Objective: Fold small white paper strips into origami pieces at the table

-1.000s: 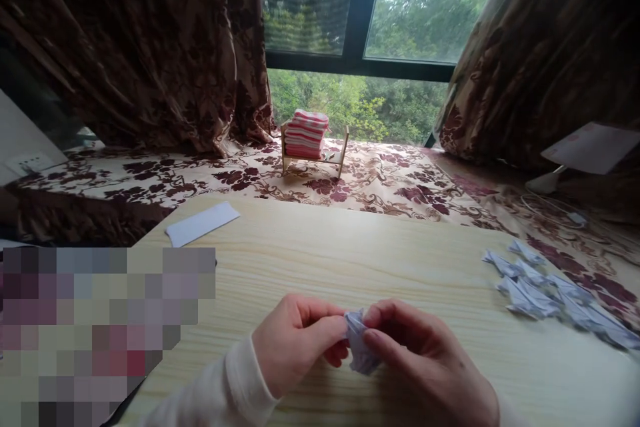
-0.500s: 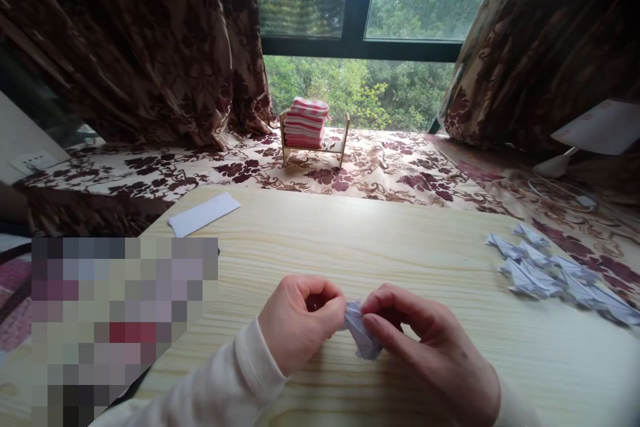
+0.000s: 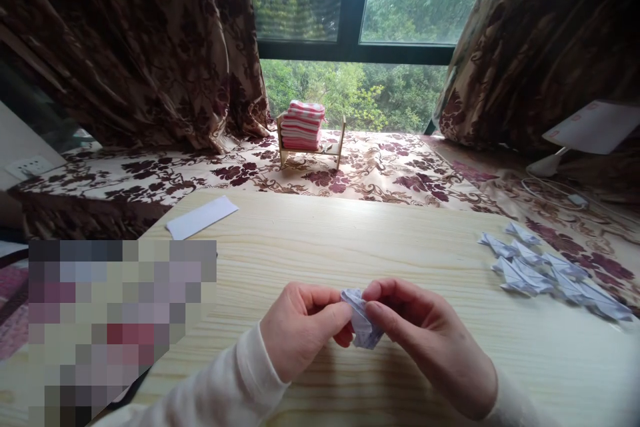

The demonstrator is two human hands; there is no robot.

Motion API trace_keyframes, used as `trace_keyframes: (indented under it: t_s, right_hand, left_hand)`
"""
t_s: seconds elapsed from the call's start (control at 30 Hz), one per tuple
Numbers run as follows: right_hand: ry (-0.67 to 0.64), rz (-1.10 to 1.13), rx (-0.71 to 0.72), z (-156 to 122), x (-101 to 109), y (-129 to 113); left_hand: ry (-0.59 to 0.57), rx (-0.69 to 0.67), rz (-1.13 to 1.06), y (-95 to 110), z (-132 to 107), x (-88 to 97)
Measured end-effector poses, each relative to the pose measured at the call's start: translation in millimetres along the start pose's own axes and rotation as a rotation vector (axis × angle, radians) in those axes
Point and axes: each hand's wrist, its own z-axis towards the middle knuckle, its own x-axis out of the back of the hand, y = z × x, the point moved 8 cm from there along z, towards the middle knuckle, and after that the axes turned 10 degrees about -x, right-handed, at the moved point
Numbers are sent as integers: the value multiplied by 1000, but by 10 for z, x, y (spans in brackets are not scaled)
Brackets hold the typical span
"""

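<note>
Wood, pale and striped with grain, made the top of the table (image 3: pixel 400 253). Near its front edge, the left hand (image 3: pixel 300 333) and the right hand (image 3: pixel 430 347) were close together. Both pinched one small folded paper (image 3: pixel 361 328) between thumb and fingers. The paper was just above the wood, in the middle of the table from side to side.

Bare wood lay all around the hands. To the right there was a wide open space, and then a pile of folded papers (image 3: pixel 545 270) by the table's far right edge. To the far left, a flat white paper strip (image 3: pixel 201 217) lay right at the back edge, well apart from the hands. A blurred patch covered the near left corner, so I could not tell what was there.

Behind the table, a flowered cloth (image 3: pixel 390 177) ran to the window (image 3: pixel 350 7). A little wooden rack (image 3: pixel 311 147) stood on it with striped cloths (image 3: pixel 301 125) piled inside. Dark curtains (image 3: pixel 125 47) hung on both sides.

A white card (image 3: pixel 595 127) on the right had tiny red marks, too small to read.
</note>
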Motion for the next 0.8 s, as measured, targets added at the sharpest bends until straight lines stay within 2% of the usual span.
trace_keyframes:
  t_s: [0.17,0.3,0.5,0.8]
  right_hand:
    - [165,-358,314,-115,29,-207]
    - [193,-499,465,-158,-25,-252]
    - [227,-527,542,-184,-55,-297]
    - [201,-544,575,-205,-71,-335]
  left_hand:
    - [81,13,-12,-16,9,73]
    - [81,9,-15,-18,8,73]
    - [102,53,-32,-81,-7,61]
    - [65,-2,-38,-87,11,39]
